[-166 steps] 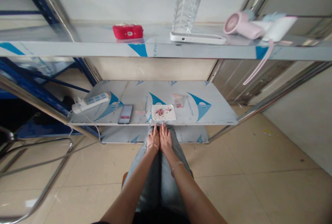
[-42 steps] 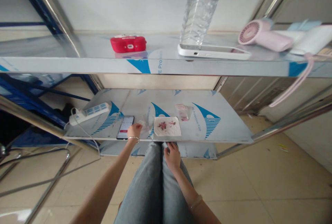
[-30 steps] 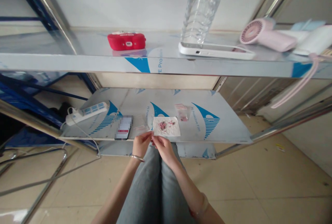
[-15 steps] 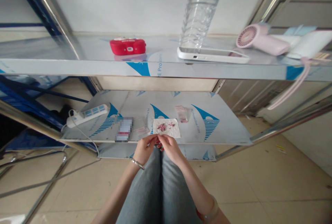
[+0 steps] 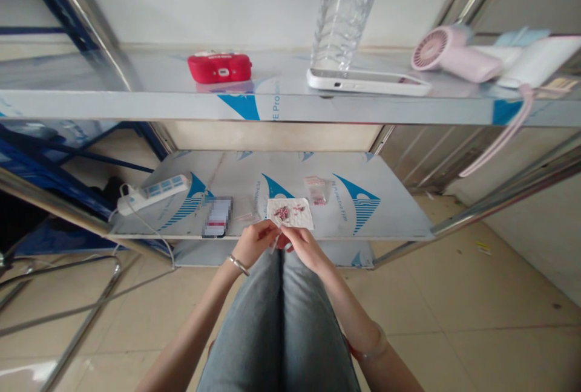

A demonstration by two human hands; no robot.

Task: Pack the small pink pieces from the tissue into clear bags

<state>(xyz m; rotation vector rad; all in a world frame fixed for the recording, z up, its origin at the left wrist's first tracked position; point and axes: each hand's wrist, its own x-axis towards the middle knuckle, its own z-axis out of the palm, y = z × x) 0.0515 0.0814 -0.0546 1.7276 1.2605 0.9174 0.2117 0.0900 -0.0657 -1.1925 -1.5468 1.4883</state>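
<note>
My left hand (image 5: 255, 242) and my right hand (image 5: 303, 247) meet above my knees, at the front edge of the lower shelf. The fingertips of both are pinched together, and whatever lies between them is too small to make out. Just beyond them a white tissue (image 5: 299, 218) is spread out, bearing small red and pink beads (image 5: 281, 213). A small clear zip bag (image 5: 318, 191) with red bits inside lies behind the tissue to the right. Left of the tissue there is another clear bag (image 5: 245, 210), hard to see against the shelf.
On the lower shelf (image 5: 399, 216) lie a phone (image 5: 218, 218) and a white power strip (image 5: 154, 193). The upper shelf's edge (image 5: 149, 106) overhangs, carrying a red case (image 5: 220, 69), a water bottle (image 5: 345, 17), a white phone (image 5: 363, 82) and a pink handheld fan (image 5: 454, 56).
My view has shifted slightly, so the shelves sit higher in the picture. Both hands stay together at the shelf edge, their fingers slightly rearranged.
</note>
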